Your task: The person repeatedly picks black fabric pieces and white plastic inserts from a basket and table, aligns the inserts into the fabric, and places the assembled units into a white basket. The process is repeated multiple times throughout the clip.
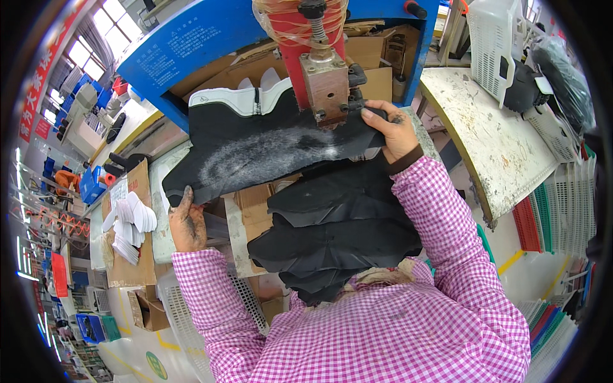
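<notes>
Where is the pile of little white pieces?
In the head view, the pile of white pieces lies on the left, on a brown cardboard sheet, just left of the left hand gripping the black fabric sheet.

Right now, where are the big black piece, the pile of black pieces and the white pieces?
big black piece (268,153), head view, dusty middle
pile of black pieces (338,236), head view, top piece
white pieces (134,217), head view, stack's middle

Pink-and-white checked shirt with long sleeves and dark inner cuffs.

One fisheye view from your head, looking steeply down, close over your forearms, the desk (159,185) and the press (325,83) ahead
</notes>
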{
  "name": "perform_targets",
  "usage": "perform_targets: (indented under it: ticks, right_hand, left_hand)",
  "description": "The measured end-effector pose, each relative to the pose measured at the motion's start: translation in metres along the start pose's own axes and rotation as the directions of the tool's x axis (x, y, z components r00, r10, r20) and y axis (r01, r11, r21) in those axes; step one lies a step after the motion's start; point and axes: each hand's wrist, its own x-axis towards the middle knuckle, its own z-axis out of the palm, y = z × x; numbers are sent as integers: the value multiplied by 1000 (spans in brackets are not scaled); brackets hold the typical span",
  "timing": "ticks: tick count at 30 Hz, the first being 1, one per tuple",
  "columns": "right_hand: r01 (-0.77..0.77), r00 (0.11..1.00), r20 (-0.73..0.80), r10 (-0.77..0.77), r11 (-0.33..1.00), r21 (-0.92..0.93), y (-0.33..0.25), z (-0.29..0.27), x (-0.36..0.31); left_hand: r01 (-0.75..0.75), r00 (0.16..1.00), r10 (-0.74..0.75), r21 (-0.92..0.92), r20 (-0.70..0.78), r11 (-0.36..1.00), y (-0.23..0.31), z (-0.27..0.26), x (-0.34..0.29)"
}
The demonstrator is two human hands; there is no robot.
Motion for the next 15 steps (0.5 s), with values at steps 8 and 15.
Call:
perform_targets:
  ticks: [8, 15]
  right_hand:
    - [124, 948, -262, -180, 969, -215, -69, -94, -86]
    - [68, 954, -257, -154, 947, -314, -56, -89, -109]
  left_hand:
    - [195, 969, -184, -51, 162, 980, -46, 94, -49]
    - [231, 962, -205, -139, 181, 963, -50, 74, -44]
